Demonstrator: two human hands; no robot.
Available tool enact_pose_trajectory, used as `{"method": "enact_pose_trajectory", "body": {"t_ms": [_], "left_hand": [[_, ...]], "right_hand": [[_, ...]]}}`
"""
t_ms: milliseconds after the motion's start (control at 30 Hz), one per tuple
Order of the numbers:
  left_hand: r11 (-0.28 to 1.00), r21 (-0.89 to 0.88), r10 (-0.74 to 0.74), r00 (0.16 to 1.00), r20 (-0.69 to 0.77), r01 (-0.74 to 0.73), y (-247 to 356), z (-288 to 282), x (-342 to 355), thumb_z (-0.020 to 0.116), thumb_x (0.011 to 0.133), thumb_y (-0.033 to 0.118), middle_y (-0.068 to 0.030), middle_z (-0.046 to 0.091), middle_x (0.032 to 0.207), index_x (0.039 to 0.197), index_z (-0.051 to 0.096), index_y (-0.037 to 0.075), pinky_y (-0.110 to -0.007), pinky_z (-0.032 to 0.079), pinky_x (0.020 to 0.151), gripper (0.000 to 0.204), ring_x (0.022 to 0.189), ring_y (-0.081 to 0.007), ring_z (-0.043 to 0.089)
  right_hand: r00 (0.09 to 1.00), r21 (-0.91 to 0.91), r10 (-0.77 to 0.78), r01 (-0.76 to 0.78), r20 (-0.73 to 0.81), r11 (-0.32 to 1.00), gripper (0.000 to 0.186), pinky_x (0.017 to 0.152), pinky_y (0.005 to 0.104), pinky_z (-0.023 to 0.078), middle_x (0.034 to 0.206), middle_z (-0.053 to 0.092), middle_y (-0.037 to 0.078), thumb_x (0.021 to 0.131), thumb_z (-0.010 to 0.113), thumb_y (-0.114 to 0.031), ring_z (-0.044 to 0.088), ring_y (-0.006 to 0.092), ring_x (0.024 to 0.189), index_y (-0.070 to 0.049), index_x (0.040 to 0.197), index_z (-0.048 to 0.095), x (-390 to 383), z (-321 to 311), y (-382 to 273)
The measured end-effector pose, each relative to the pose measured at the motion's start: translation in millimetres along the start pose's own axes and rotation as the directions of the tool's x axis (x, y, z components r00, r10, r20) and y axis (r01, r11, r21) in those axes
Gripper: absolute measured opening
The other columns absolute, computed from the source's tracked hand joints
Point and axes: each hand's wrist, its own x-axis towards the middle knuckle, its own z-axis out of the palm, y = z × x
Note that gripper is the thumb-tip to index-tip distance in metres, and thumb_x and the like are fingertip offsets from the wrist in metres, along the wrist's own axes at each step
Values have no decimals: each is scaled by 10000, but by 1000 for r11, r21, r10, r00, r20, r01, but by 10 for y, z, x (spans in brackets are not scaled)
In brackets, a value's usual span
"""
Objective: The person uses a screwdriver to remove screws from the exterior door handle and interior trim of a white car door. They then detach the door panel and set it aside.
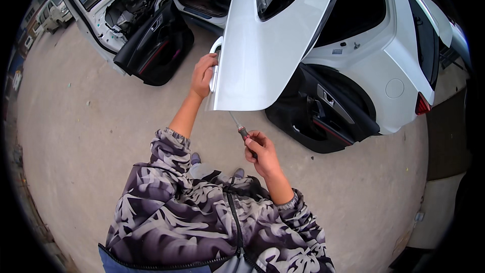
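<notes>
In front of me stands an opened white car door (257,65), its edge facing me. My left hand (202,77) is closed around the white door handle (213,80) on the door's left side, its fingertips partly hidden. My right hand (263,154) grips a screwdriver (242,131) with a dark and red handle. The screwdriver's thin metal shaft slants up and left to the door's lower edge; its tip is hidden there, so contact cannot be made out.
A black door trim panel (321,114) leans by the car's rear wheel. Another black trim panel (156,45) rests against the opened front door (96,33), whose inner metal is exposed. The white car body (399,78) rises at right. Concrete ground (101,121) surrounds my feet.
</notes>
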Motion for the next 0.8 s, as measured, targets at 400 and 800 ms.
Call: {"method": "enact_pose_trajectory", "body": {"t_ms": [400,800], "left_hand": [[999,27,-28,1000,9,28,65,-5,27,391,752,116,-174,553,895,833,528,-27,-399,380,899,213,1051,-369,504],[999,13,-37,998,48,36,5,-57,-16,384,751,128,-196,551,1008,880,550,-34,-366,351,939,266,1105,-350,477]], "right_hand": [[983,315,168,-181,70,932,240,372,207,287,759,519,70,922,472,-148,390,82,446,17,1095,484,42,-18,-49],[930,326,288,-352,230,877,393,360,194,343,781,534,64,947,419,-267,359,86,445,17,1218,401,33,-13,-115]]}}
